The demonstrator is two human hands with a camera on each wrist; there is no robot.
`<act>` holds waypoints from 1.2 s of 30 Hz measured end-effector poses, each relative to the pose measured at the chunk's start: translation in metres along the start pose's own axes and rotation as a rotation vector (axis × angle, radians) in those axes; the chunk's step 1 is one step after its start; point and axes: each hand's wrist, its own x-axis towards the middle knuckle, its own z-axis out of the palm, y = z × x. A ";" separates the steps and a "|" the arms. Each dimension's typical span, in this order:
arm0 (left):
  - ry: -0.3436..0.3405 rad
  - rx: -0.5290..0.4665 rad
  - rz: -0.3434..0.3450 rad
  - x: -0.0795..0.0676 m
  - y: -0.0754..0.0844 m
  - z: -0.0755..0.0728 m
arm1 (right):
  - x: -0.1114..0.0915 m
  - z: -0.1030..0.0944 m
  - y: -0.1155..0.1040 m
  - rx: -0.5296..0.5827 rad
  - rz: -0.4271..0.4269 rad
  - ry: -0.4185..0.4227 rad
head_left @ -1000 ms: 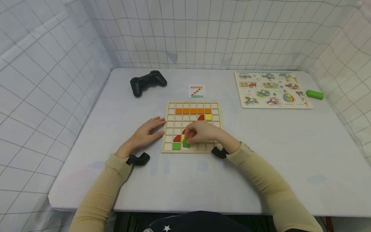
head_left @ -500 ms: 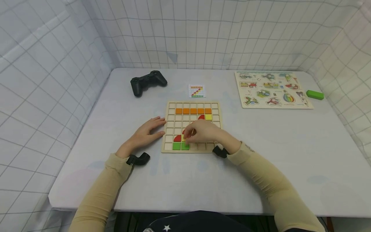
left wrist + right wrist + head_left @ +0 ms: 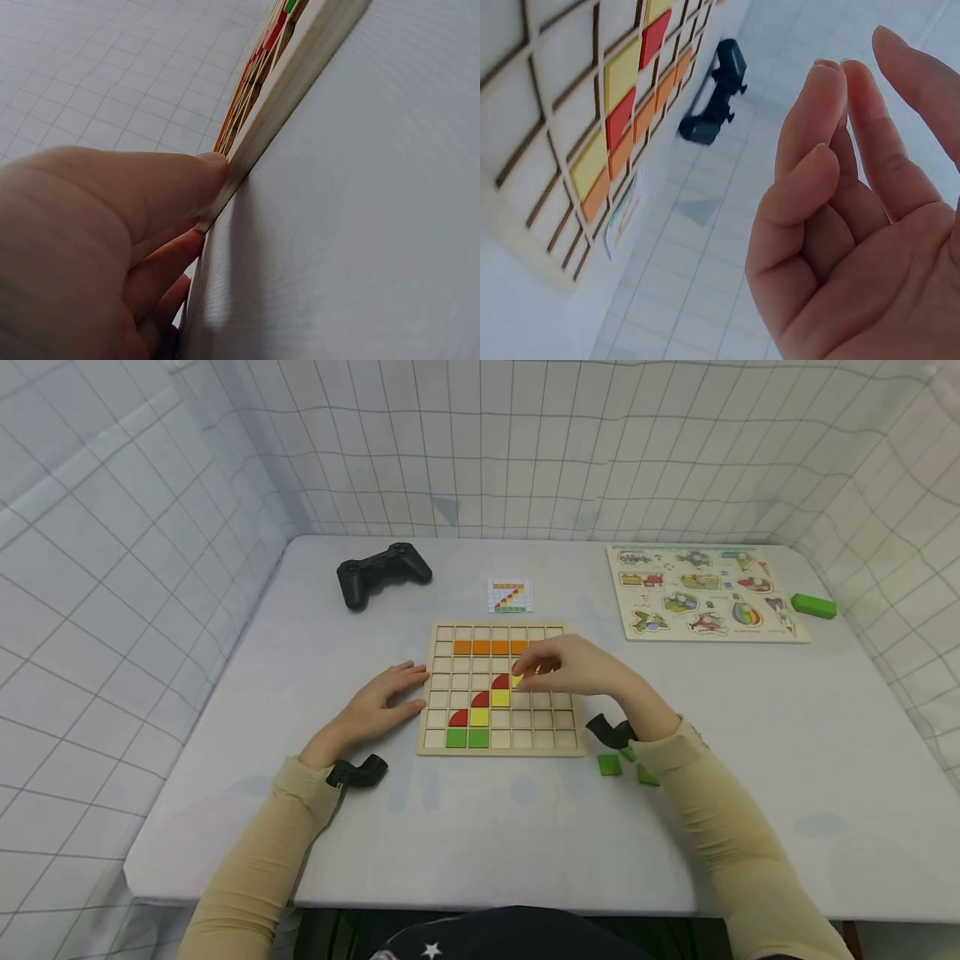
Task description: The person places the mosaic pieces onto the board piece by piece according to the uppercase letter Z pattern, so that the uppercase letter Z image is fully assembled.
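Note:
A wooden grid board (image 3: 498,755) lies on the table in the head view. Orange squares (image 3: 482,647) form a row near its top, and red quarter-round tiles (image 3: 458,718) with yellow squares (image 3: 479,717) run diagonally below. Two green squares (image 3: 457,737) sit in the bottom row. My left hand (image 3: 375,702) rests by the board's left edge, fingers extended; in the left wrist view its thumb touches the rim. Over the board's right side hovers my right hand (image 3: 581,668), partly hiding tiles. The right wrist view shows its fingers loosely bent, with nothing between them.
Loose green tiles (image 3: 610,765) lie below my right wrist. A small pattern card (image 3: 510,596) is behind the board, with a black game controller (image 3: 384,574) to its left. At the back right are a picture puzzle board (image 3: 705,593) and a green block (image 3: 814,606).
My right hand has pressed a green square into the bottom row, let go, and moved up and right. Loose green tiles now show below its wrist. My left hand has stayed put.

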 end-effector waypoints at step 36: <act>-0.003 -0.001 0.013 0.000 -0.001 -0.001 | -0.106 -0.024 0.086 0.145 0.111 -0.071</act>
